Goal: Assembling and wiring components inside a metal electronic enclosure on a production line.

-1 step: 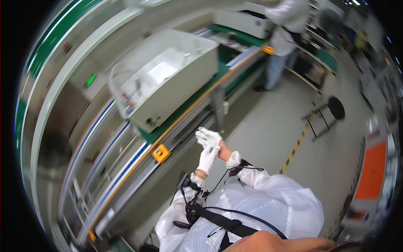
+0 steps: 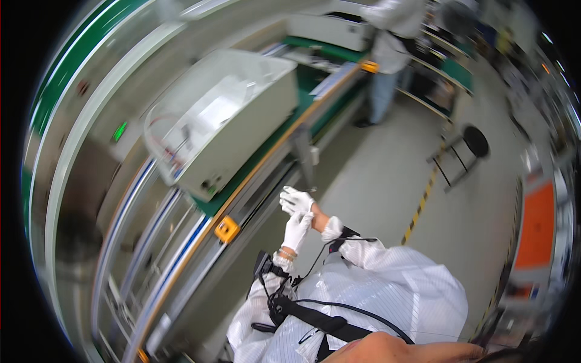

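Both of my hands wear white gloves and meet in front of my body, beside the conveyor line. My right hand (image 2: 296, 201) has its fingers stretched out and a strip of bare wrist showing below the glove. From below, my left hand (image 2: 297, 232) reaches across to the right wrist, its fingers closed at the edge of the white glove (image 2: 308, 204) there. A bracelet shows on my left wrist. Nearest to the hands, a large pale box-shaped housing (image 2: 248, 130), with clear plastic film over its top, sits on the green conveyor surface (image 2: 225, 198).
A yellow box-shaped part (image 2: 227, 230) is fixed to the conveyor's near edge. Farther along, a person (image 2: 393, 54) in white stands beside another pale housing (image 2: 330, 31). To the right are a black stool (image 2: 475, 141), a yellow-black floor stripe (image 2: 419, 209) and an orange panel (image 2: 535, 227).
My view has turned slightly, so the conveyor, housing and stool sit a little farther left. My hands stay together in nearly the same pose.
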Available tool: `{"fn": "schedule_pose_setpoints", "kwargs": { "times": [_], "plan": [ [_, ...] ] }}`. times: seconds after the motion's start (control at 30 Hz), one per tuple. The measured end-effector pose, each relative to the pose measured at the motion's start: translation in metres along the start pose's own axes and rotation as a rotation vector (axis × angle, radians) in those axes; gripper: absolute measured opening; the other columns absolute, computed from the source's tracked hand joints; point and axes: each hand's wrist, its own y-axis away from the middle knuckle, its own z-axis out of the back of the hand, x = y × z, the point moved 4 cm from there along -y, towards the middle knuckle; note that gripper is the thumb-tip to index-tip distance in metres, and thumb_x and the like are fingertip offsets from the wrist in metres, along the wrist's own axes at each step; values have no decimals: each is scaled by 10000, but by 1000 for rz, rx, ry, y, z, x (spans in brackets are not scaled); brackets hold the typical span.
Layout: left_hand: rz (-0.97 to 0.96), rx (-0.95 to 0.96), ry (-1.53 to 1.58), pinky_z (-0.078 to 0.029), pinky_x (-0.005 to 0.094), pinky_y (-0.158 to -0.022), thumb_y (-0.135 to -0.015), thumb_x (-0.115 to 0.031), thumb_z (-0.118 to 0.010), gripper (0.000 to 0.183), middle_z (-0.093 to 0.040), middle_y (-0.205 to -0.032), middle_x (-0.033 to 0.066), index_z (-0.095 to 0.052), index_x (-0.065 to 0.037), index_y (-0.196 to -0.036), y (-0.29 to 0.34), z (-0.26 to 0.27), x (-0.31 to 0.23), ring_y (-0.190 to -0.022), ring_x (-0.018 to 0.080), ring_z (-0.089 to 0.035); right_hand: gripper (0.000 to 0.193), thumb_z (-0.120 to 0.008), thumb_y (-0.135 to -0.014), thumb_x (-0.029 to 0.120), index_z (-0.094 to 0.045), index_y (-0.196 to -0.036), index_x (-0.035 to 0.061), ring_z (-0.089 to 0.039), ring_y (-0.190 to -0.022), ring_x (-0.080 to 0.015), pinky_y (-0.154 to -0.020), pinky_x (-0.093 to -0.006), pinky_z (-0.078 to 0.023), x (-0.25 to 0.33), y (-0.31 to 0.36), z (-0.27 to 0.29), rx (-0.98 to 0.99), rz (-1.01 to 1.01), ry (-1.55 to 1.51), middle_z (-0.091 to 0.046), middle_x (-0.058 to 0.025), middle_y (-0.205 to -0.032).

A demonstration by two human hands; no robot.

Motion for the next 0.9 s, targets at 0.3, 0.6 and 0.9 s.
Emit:
{"fn": "schedule_pose_setpoints", "kwargs": {
  "times": [0.3, 0.6, 0.9],
  "plan": [
    [22, 466, -26, -407, 209, -652, -925, -148, -602, 131, -569, -768, -35, -608, -19, -903, -22, -83, -12, -708, 46, -483, 559, -478, -931, 508, -515, -1322, 111, -572, -1071, -157, -931, -286, -435, 86, 34, 87, -467, 260, -203, -573, -48, -1277],
    [-85, 275, -224, -439, 275, -635, -920, -233, -604, 215, -575, -752, 26, -610, -22, -878, -19, -29, -43, -704, 88, -493, 385, -526, -937, 236, -536, -1266, 34, -588, -950, -126, -851, -289, -461, 133, 35, -40, -182, 649, 252, -623, -53, -1126],
    [-149, -143, 186, -354, 191, -485, -937, -292, -546, 244, -544, -641, -20, -606, -56, -916, 34, 184, -112, -527, 46, -446, 313, -424, -969, 239, -607, -1099, 22, -636, -886, -197, -790, -295, -486, 123, -52, -165, 199, 768, 753, -672, -116, -1000]
  ]
}}
